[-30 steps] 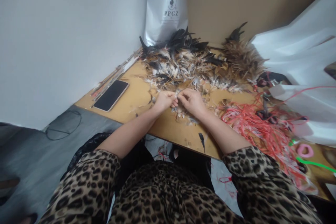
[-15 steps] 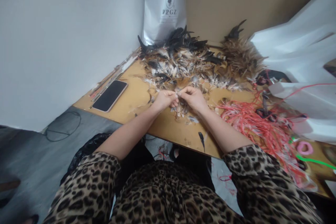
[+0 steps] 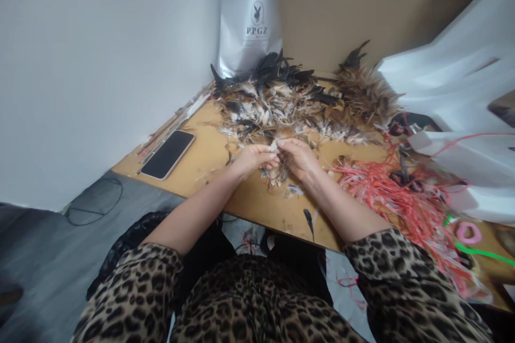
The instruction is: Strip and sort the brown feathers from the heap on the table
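My left hand (image 3: pixel 253 157) and my right hand (image 3: pixel 296 156) meet at the middle of a wooden table (image 3: pixel 209 158), fingers curled and pinched together on a small bunch of feathers (image 3: pixel 276 170) that hangs below them. Just beyond the hands lies a big heap of brown, black and white feathers (image 3: pixel 281 102). My forearms are bare, with leopard-print sleeves at the elbows.
A black phone (image 3: pixel 168 154) lies at the table's left edge by the white wall. A tangle of red and pink strings (image 3: pixel 394 193) covers the right side, beside white plastic sheets (image 3: pixel 462 96). A silver bag (image 3: pixel 249 21) stands at the back. A pink ring (image 3: pixel 468 233) lies far right.
Both hands stay pinched together on the feather bunch, with only small finger movement. The view has tilted slightly, so everything sits a little lower in the picture.
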`<state>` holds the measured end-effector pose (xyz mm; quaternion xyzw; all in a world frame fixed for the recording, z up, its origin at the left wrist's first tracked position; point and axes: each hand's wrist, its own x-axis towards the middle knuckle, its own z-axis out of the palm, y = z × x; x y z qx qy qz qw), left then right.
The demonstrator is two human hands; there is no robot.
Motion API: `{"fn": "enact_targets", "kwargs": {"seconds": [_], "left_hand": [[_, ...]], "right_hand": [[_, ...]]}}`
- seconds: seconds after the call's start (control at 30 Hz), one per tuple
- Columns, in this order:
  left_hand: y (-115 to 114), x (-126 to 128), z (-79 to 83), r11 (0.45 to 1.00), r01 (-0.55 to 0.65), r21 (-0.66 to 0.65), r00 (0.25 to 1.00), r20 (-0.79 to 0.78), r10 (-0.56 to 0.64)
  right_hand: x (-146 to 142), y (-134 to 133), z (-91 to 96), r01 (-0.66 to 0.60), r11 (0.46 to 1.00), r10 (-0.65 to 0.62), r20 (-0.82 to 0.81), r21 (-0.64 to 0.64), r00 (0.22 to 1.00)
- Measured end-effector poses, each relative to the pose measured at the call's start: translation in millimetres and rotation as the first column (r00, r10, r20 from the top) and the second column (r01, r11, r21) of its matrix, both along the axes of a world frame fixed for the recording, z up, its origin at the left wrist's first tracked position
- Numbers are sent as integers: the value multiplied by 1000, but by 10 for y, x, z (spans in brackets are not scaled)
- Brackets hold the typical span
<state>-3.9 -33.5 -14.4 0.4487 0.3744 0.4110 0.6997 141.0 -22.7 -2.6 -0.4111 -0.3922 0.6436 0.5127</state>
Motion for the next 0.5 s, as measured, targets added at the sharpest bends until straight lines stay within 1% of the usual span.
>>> {"fn": "enact_targets", "kwargs": {"seconds": [0.1,0.17,0.27,0.37,0.4,0.43,0.5], "left_hand": [[-15,19,1,999,0,36,999,-37,2],[-27,25,9,997,9,71,997,-80,-3],[-51,26,38,989,4,146,983,-183,23],[-72,23,67,965,-40,260,961,-255,109],[-75,20,75,944,-67,324,955,-254,155],[-76,16,82,910,-102,403,948,-237,212],[-68,1,91,807,-172,566,933,-169,317]], "right_hand": [[0,-21,40,-75,996,71,-76,-54,995],[3,-32,58,-78,995,71,-103,-66,992],[12,-32,65,24,998,-28,-77,-59,997],[19,-23,49,125,991,-126,-25,-53,992],[20,-20,42,141,988,-142,-17,-56,990],[19,-17,36,147,987,-148,-16,-59,989],[15,-16,28,138,988,-139,-22,-66,990]]}}
